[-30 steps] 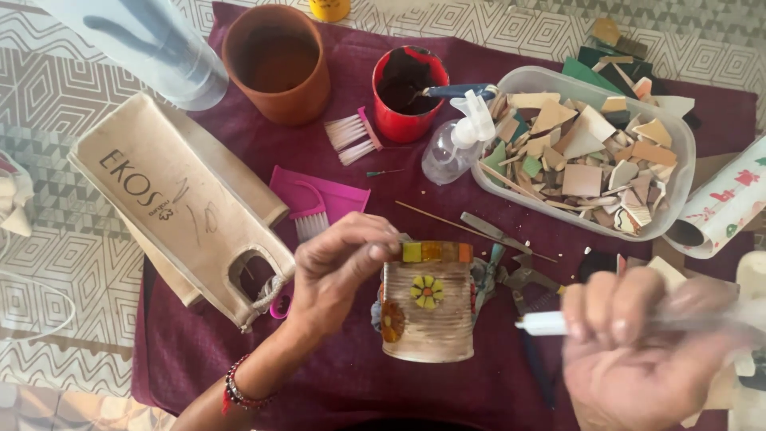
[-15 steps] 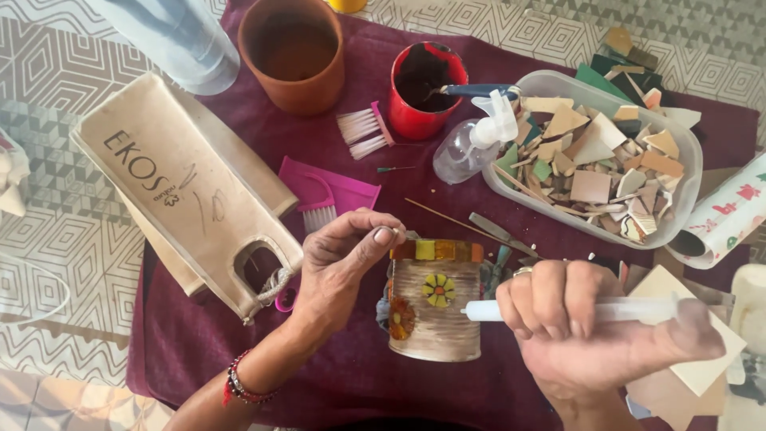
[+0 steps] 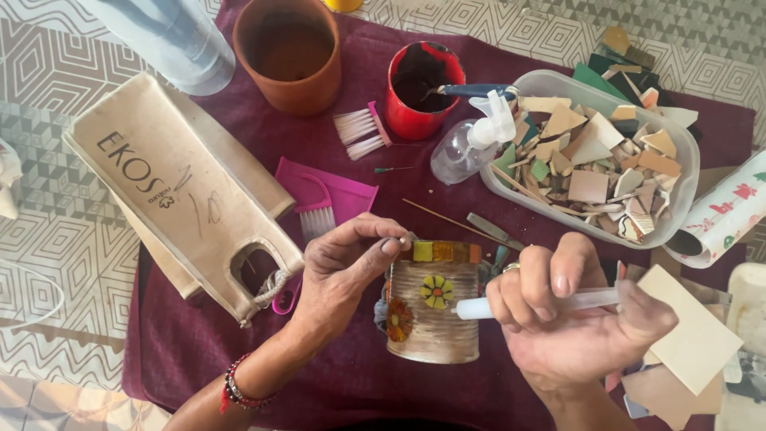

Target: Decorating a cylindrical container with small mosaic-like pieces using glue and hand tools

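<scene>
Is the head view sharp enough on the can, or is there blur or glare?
Head view: soft, even light, no harsh glare; the can and left hand are fairly sharp; the right hand and white tube look slightly soft; frame edges curve a little.

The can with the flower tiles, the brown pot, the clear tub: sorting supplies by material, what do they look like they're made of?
Ribbed can: likely metal, painted a streaky brown-cream, with glossy mosaic pieces along its rim. Brown pot: matte terracotta, probably unglazed clay. Clear tub: translucent plastic, with tile shards showing through its wall.
</scene>
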